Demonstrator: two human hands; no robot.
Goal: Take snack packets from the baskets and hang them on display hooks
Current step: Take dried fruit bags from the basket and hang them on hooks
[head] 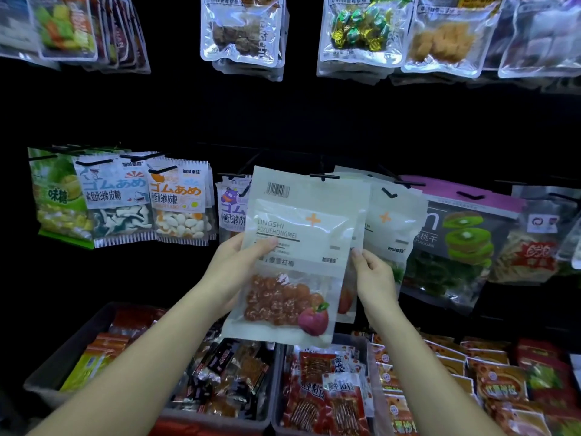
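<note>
On the lower hook row, far left: green candy packet (59, 196) hanging, then shark gummy packet (116, 199), egg gummy packet (179, 202), and bear gummy packet (231, 209), partly hidden. Centre: left hand (239, 265) grips the left edge of the pale plum packet (292, 262), thumb across the front, fingers behind. Packet is upright, slightly tilted, in front of the row and above the baskets. Its top edge meets a black hook (323, 176); cannot tell whether the hole is on it. Right hand (374, 278) pinches the packet's right edge, fingers curled. Just behind hangs a matching pale packet (393, 221), then a kiwi packet (456, 240). Below: grey basket (63, 357) at left with orange and yellow packets, a second basket (278, 372) of red packets under the held one, and rows of red-orange packets (471, 372) at right
</note>
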